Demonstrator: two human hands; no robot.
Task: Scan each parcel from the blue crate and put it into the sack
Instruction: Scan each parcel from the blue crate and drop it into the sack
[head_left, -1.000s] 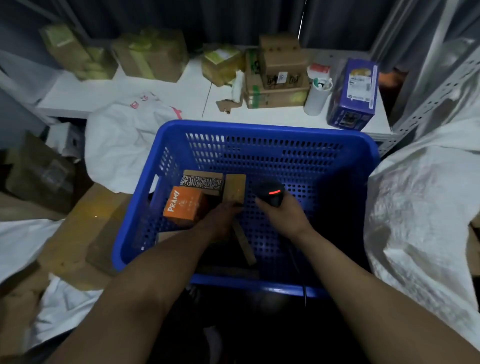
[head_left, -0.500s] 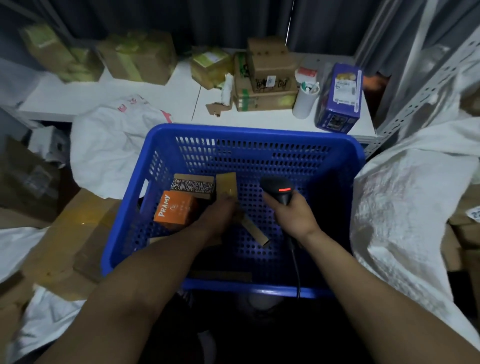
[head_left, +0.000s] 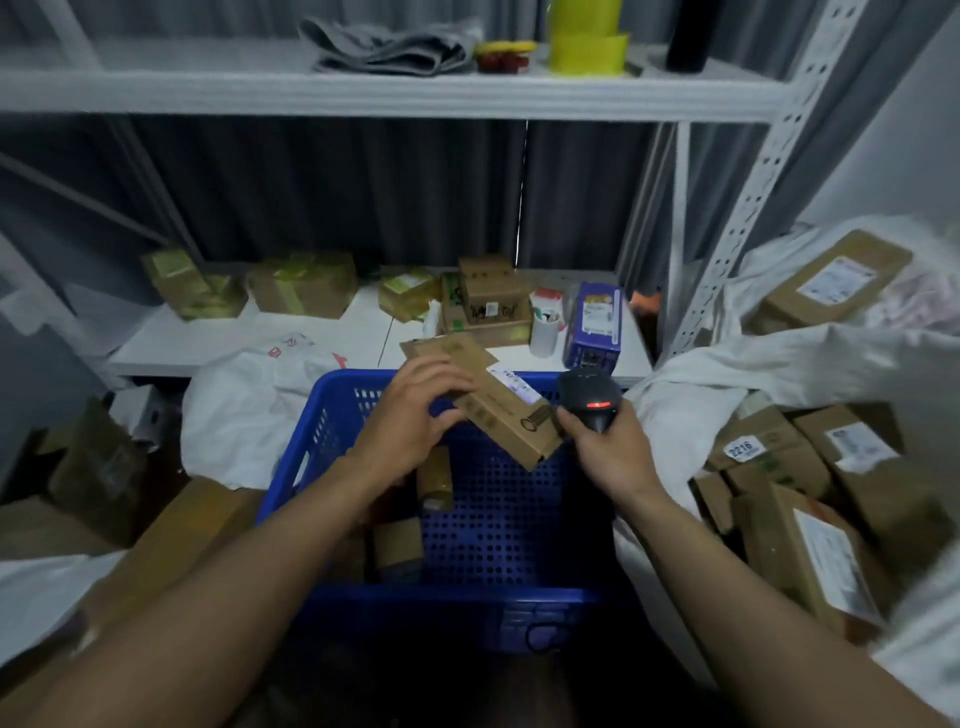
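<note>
Gripping long brown parcel (head_left: 498, 415) in left hand (head_left: 410, 421), fingers curled over its upper end, tilted above far side of crate (head_left: 519, 525). Clamping right hand (head_left: 610, 457) round scanner (head_left: 589, 397), red light glowing, head just beside parcel's lower end. Hands working apart, each closed on its own item. Lying at right: white sack (head_left: 701, 379), mouth gaping, labelled boxes showing inside. Waiting in crate: further parcels (head_left: 435, 483) beneath left forearm. Risks, by judgement: missing the read, with label (head_left: 511, 383) running along parcel's far edge and scanner sitting very near it at a steep angle; left fingertips possibly straying over the barcode while turning the box; bagging an unread parcel if the scan goes unconfirmed. Holding a long box by one end only, likely inviting a pivot or slip back onto the parcels below. Carrying it right means crossing the scanner hand, possibly knocking either item loose. Sack's near edge looking folded and slack, so a loose toss possibly landing on the cloth and sliding off rather than dropping inside.
</note>
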